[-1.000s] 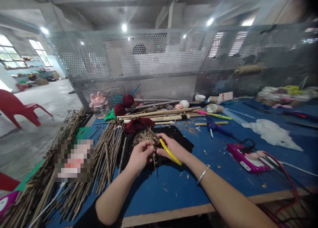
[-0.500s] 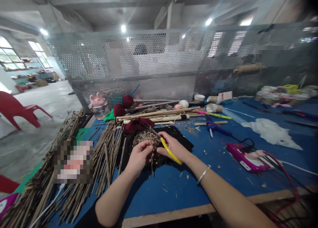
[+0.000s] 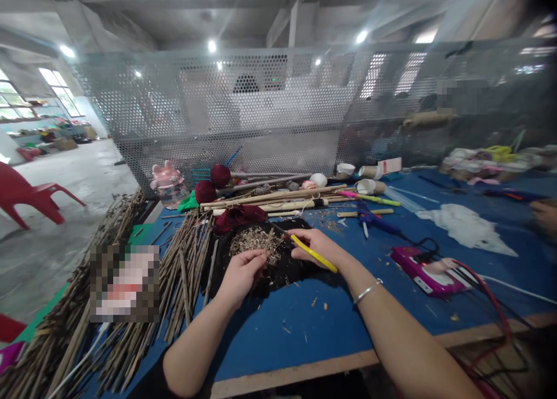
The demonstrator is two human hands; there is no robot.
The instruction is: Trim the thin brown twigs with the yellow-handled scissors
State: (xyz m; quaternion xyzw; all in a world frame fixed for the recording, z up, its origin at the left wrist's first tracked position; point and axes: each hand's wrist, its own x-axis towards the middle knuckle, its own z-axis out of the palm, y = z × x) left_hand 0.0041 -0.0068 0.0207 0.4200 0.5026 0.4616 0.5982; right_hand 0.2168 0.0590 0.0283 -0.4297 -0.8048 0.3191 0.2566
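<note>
My left hand pinches a thin twig over a heap of small cut wood pieces. The heap rests on a black cloth. My right hand is wrapped round a yellow-handled cutting tool, whose dark tip points left toward the twig. A gap separates my two hands. Left of the cloth, many thin sticks lie in a loose pile. A dark red cloth sits just behind the heap.
A blue glue gun and a magenta power strip with cables lie to the right. White plastic is beyond them. Bamboo rods and a pink bear-topped jar stand behind. Another person's hand shows at the right edge.
My right hand has moved right with the cutting tool, away from my left hand, baring more of the heap. Another person's hand has appeared at the right edge.
</note>
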